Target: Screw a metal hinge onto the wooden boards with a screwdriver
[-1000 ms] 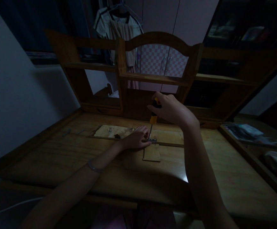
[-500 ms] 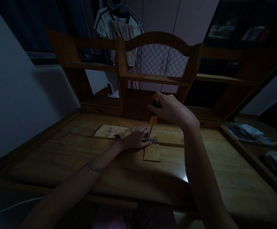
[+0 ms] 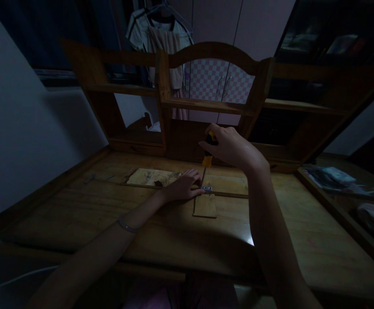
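Note:
My right hand [image 3: 230, 148] is wrapped round the black and yellow handle of a screwdriver [image 3: 207, 160]. The screwdriver stands nearly upright, its shaft running down to a small metal hinge [image 3: 208, 189]. My left hand [image 3: 184, 185] rests on a long thin board [image 3: 230, 185], thumb and curled fingers at the hinge's left end beside the screwdriver tip. The hinge lies where the long board meets a small square piece of wood [image 3: 205, 207]. My fingers partly hide the tip and the hinge's left end.
Board and wood lie on a wooden desk [image 3: 109, 219]. Small metal tools [image 3: 90, 178] are at the left. Behind stands a wooden shelf unit [image 3: 206, 105]. On the right, a raised-edge compartment [image 3: 338, 210] holds bags and cloth. A white cable [image 3: 28, 273] hangs at lower left.
Both hands and the screwdriver stay in nearly the same place. The hinge looks slightly brighter and a little more of it shows.

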A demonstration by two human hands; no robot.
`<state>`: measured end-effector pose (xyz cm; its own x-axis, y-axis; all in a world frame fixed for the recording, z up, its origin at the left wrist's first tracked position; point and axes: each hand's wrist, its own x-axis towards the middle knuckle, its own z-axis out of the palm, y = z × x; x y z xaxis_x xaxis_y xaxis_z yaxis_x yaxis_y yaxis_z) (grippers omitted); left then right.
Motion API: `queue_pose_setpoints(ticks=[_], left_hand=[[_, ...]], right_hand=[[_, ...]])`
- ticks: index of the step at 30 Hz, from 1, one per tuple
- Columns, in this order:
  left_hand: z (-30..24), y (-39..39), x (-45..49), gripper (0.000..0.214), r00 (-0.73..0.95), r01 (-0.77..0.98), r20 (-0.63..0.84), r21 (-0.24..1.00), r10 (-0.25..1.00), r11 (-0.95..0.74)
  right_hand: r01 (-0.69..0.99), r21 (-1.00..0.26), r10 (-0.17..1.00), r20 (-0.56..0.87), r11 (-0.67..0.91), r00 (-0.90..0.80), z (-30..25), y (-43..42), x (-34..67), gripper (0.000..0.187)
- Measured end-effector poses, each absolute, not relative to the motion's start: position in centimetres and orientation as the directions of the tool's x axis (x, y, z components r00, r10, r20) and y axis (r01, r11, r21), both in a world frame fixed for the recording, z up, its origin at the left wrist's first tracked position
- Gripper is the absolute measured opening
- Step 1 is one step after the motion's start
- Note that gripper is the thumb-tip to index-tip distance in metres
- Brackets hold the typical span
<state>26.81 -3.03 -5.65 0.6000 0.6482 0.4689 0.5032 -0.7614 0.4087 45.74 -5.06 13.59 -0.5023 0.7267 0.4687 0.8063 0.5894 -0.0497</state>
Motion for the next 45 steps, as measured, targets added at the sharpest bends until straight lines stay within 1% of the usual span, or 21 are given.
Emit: queue_pose_setpoints(ticks=[11,25,33,39,45], left_hand=[[-5.37,-2.9,26.85,0.035,0.599,0.498,0.493,0.387,0.63,-0.776],[-5.87,-2.61,26.73,0.031,0.595,0.459,0.455,0.485,0.662,-0.745],[-5.75,-2.71,26.87,0.032,0.586,0.461,0.473,0.474,0.659,-0.75],[-5.85,-2.65,26.82,0.031,0.595,0.471,0.467,0.457,0.654,-0.754],[-5.78,-2.71,26.82,0.031,0.601,0.48,0.44,0.467,0.667,-0.742]], right_hand=[[0.817,-0.028,0.731,0.464,0.576,-0.5,13.68,-5.03,45.81,0.034],[0.808,-0.056,0.73,0.469,0.587,-0.497,13.71,-5.01,45.94,0.033],[0.812,-0.068,0.743,0.453,0.58,-0.492,13.72,-5.1,45.89,0.034],[0.814,-0.08,0.747,0.456,0.575,-0.483,13.85,-5.31,45.85,0.033],[0.81,-0.07,0.739,0.46,0.583,-0.492,13.83,-5.31,45.89,0.033]])
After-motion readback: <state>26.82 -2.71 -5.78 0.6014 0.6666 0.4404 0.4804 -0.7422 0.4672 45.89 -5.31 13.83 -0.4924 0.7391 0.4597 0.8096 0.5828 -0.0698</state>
